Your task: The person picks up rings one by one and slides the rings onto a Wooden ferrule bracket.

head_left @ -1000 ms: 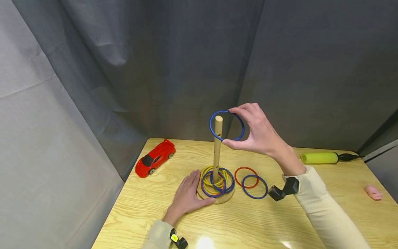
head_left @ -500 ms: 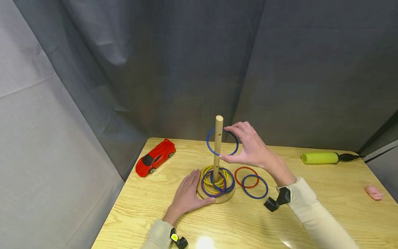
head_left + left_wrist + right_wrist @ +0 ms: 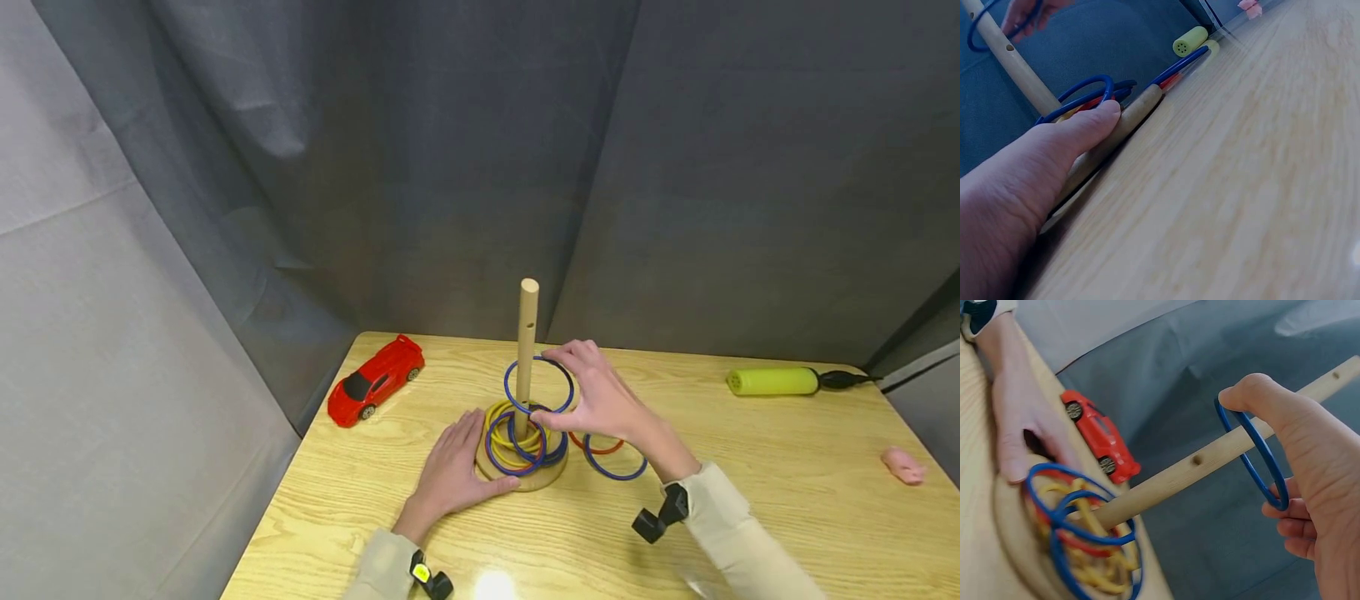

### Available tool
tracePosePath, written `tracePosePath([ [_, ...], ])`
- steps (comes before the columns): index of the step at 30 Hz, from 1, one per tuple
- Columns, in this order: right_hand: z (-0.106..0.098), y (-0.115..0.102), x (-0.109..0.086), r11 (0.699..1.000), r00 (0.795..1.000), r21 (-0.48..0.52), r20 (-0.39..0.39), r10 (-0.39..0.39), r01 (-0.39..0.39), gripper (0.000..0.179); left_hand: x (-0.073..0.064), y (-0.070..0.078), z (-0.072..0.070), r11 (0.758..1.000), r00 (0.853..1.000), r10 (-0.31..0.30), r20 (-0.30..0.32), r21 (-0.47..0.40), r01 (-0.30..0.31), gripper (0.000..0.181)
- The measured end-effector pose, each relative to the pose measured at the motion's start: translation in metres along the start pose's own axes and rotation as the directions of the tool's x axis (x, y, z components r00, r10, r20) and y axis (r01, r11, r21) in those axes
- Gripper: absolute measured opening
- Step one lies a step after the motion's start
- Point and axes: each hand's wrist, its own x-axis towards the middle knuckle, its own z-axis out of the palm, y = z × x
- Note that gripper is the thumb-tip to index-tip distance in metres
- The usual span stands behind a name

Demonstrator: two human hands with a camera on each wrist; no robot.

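Observation:
A wooden peg (image 3: 525, 350) stands upright on a round wooden base (image 3: 553, 475), with several yellow, blue and red rings heaped round its foot. My right hand (image 3: 600, 396) pinches a blue ring (image 3: 1265, 450) between thumb and fingers; the peg passes through it, and the ring is above the heap. My left hand (image 3: 452, 473) rests at the left side of the base, fingers extended and apart from the thumb. In the left wrist view the left thumb (image 3: 1088, 128) lies on the base's edge. The undersides of the left fingers are hidden.
A red toy car (image 3: 377, 381) sits at the back left of the wooden table (image 3: 360, 492). Right of the base lie a red ring (image 3: 600, 451) and a blue ring (image 3: 617, 477), partly behind my right hand. Farther right are a yellow-green hand pump (image 3: 772, 382) and a small pink object (image 3: 903, 465).
My right hand has moved down with the blue ring, which now encircles the peg lower down, just above the heap. The left hand stays at the base.

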Motion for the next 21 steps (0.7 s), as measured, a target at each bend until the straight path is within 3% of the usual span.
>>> tracePosePath([
  [12,0.051,0.02,-0.026,0.997,0.996,0.01,0.044,0.078,-0.079,0.086,0.0,-0.002,0.001,1.0,1.0,-0.006,0.009,0.0,0.006,0.129],
  [21,0.074,0.021,-0.033,0.994,0.99,-0.032,0.086,0.109,-0.107,0.089,0.0,0.0,0.0,1.0,1.0,-0.008,0.017,-0.013,0.009,0.128],
])
